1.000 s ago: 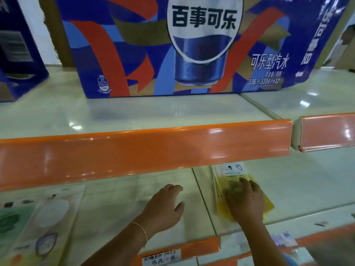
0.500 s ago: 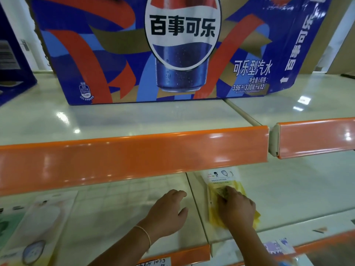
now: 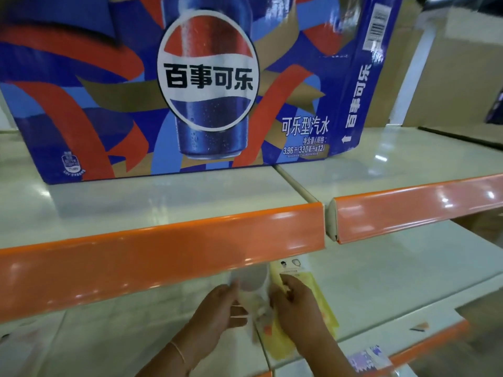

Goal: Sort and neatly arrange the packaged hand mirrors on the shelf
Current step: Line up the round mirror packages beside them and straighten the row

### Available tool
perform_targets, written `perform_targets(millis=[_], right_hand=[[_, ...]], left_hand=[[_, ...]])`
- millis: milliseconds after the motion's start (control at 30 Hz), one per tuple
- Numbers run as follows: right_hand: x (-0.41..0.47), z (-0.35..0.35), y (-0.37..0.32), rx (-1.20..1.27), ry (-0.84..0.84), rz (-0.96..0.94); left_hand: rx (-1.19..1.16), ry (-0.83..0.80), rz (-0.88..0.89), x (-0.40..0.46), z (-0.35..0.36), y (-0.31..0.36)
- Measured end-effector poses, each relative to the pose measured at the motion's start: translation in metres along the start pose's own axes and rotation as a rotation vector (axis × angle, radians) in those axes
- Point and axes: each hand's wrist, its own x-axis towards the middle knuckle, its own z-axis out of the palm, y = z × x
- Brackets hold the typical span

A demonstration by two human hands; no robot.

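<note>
Both hands work under the upper shelf: the left hand [image 3: 220,308] has its fingers curled round the near edge of a pale, motion-blurred mirror packet [image 3: 250,284], and the right hand [image 3: 296,308] lies on a yellow mirror packet [image 3: 324,308] with its fingertips bent into the card near the top; whether it pinches the packet or only presses it flat cannot be told. Largest in sight is a blue, red and gold cola carton [image 3: 190,85], standing toward the back of the upper shelf [image 3: 163,197], whose glossy pale board ends at an orange front lip [image 3: 163,257]. A second board [image 3: 394,170] adjoins on the right with its own orange lip, and brown cardboard boxes [image 3: 449,72] stand behind it at the far right corner. Below, the lower shelf [image 3: 394,281] is the same pale surface, with a seam between two boards running under the hands. The yellow packet lies flat just right of that seam near the front edge, its white header card tucked under the upper lip. The pale packet sits just left of it, touching or overlapping its left edge, raised off the board in the left hand's hold. A thin bracelet [image 3: 178,352] circles the left wrist. Printed price labels [image 3: 367,360] sit on the front edge at lower right.
</note>
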Motion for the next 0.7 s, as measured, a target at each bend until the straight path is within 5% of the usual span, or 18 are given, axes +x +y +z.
perform_targets(millis=[100,233,333,700], right_hand=[[-0.01,0.014,0.0,0.194,-0.118,0.187],[-0.022,0.031,-0.002,0.342,-0.209,0.378],[-0.027,0.041,0.0,0.437,-0.256,0.443],[-0.044,0.085,-0.017,0.473,-0.349,0.357]], left_hand=[[-0.198,0.053,-0.08,0.001,-0.007,-0.002],[0.04,0.179,0.011,0.002,-0.028,-0.01],[0.202,0.125,0.028,-0.007,-0.047,-0.008],[0.149,0.041,0.048,-0.043,-0.128,-0.007]])
